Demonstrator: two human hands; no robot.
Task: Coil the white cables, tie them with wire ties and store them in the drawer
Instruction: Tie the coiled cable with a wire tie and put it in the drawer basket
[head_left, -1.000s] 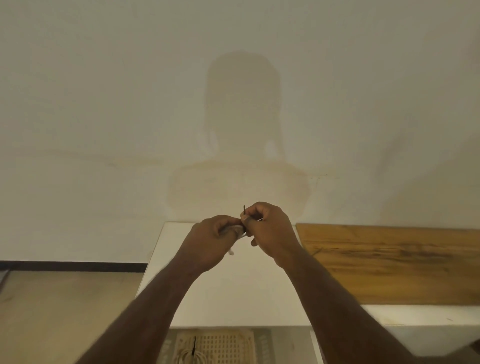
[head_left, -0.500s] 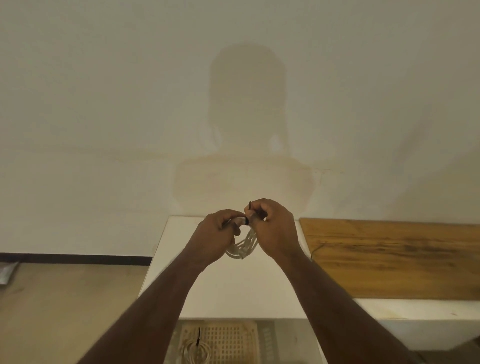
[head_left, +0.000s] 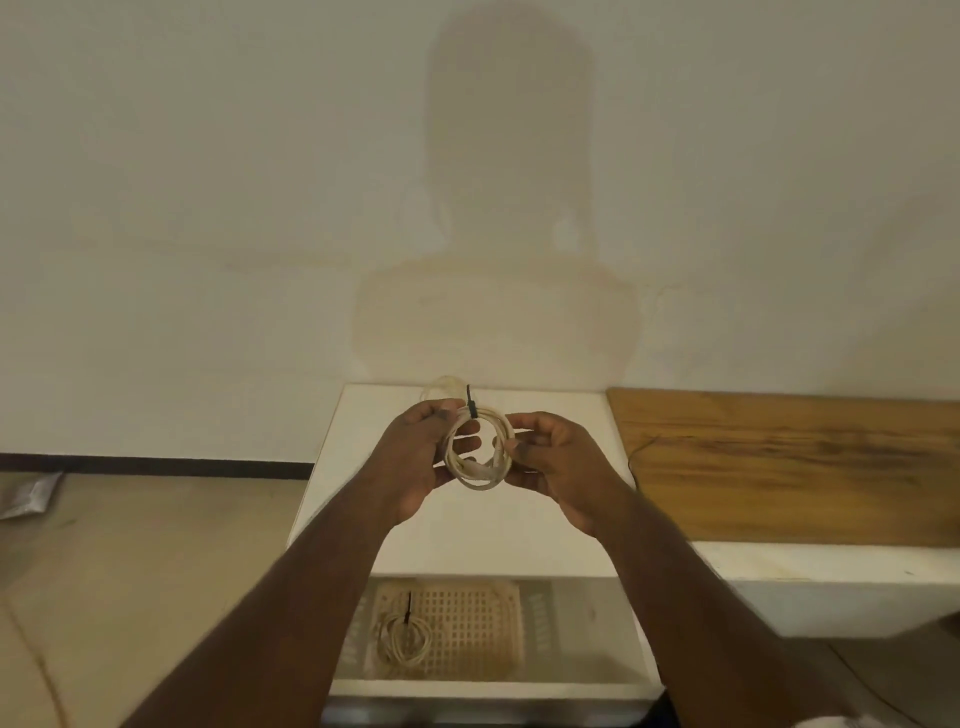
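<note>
Two hands hold one coiled white cable (head_left: 480, 451) above the white cabinet top (head_left: 467, 525): left hand (head_left: 421, 462) is curled round the coil's left side, right hand (head_left: 553, 460) pinches its right edge. A black wire tie (head_left: 471, 404) is seen at the coil's top, tail sticking up. A second tied coil (head_left: 402, 636) lies in the open drawer (head_left: 483, 686), on a perforated tray (head_left: 457, 629). Risk judged: if the tie is loose, loops could slip out during lowering; the coil could be dropped short of the drawer, on the cabinet edge.

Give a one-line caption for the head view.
Both hands, left hand and right hand, hold a tied white cable coil above the open drawer holding another coil.
</note>
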